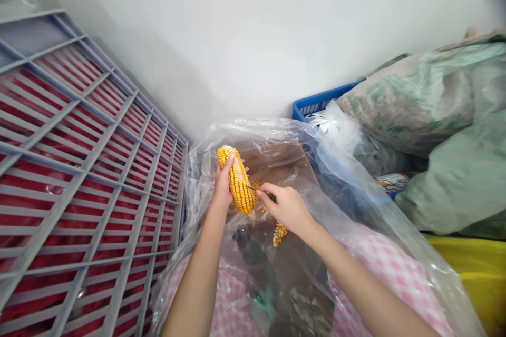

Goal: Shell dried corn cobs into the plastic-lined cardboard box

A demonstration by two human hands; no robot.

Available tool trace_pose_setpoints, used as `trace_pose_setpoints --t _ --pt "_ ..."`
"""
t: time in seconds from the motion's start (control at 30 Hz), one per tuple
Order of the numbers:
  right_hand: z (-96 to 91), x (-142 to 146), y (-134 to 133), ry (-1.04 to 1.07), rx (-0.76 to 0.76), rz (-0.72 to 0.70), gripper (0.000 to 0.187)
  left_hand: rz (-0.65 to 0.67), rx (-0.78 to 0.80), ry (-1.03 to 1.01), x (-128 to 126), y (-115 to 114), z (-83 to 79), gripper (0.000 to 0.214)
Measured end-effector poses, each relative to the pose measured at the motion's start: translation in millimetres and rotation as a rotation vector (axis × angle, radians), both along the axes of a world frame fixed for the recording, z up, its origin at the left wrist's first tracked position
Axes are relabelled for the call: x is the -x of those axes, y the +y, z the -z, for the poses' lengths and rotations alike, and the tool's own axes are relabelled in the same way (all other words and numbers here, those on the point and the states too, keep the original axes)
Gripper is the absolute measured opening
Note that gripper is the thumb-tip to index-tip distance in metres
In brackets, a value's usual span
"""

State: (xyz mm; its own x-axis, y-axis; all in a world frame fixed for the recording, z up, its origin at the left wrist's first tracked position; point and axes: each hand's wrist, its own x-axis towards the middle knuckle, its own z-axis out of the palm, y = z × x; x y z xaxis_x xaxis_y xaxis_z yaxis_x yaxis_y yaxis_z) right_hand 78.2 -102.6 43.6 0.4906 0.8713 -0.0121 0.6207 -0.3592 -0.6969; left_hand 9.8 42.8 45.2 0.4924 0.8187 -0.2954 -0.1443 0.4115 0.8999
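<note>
A yellow ear of corn [241,189] is gripped in my left hand [223,181], tilted with its lower end toward the lap. A pale strip without kernels runs along its upper side. My right hand [288,208] is closed around a small green-handled tool [271,197]. Its thin metal tip reaches the ear's right side; the exact kind of tool is too small to tell. Loose corn kernels [279,234] lie below my right hand, and more show behind the ear. Beneath both hands spreads a clear plastic bag [336,195] with brown cardboard [272,160] in it.
At the left stands a tall grey slatted crate [95,168] with red material behind its slats. On the right, a blue basket [316,101] holds bags, near a large printed sack [411,100], a pale green sack [454,179] and something yellow [474,268]. A white wall closes the back.
</note>
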Motion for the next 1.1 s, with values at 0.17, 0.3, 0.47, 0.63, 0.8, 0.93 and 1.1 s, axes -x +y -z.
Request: trace_pose_setpoints --t 0.17,0.3,0.47,0.63,0.8,0.93,1.1 --pt "-2.8 -1.8 -0.1 0.038 0.011 -0.028 0.026 0.023 -0.055 0.023 0.5 -2.4 -0.2 0.044" --pt "-6.2 -4.9 -0.7 0.049 0.021 -0.046 0.026 0.027 -0.089 0.03 0.0 -2.9 2.9 0.044" --pt "-5.7 -4.6 -1.9 0.057 0.024 -0.046 0.026 0.014 -0.08 0.024 -1.2 -3.0 2.4 0.045" --pt "-5.0 -3.1 -1.9 0.079 0.018 -0.037 0.026 0.003 -0.078 0.03 -1.2 -3.6 1.0 0.046" --pt "-7.1 -3.6 -0.9 0.097 0.021 -0.029 0.026 -0.001 -0.076 0.035 -1.1 -3.2 1.7 0.046" --pt "-6.6 -4.3 0.0 0.091 0.022 -0.035 0.026 0.005 -0.084 0.039 -1.2 -2.7 1.7 0.045" --pt "-5.0 -5.1 -0.6 0.062 0.048 -0.061 0.026 0.036 -0.144 0.043 -2.3 -6.5 3.0 0.043"
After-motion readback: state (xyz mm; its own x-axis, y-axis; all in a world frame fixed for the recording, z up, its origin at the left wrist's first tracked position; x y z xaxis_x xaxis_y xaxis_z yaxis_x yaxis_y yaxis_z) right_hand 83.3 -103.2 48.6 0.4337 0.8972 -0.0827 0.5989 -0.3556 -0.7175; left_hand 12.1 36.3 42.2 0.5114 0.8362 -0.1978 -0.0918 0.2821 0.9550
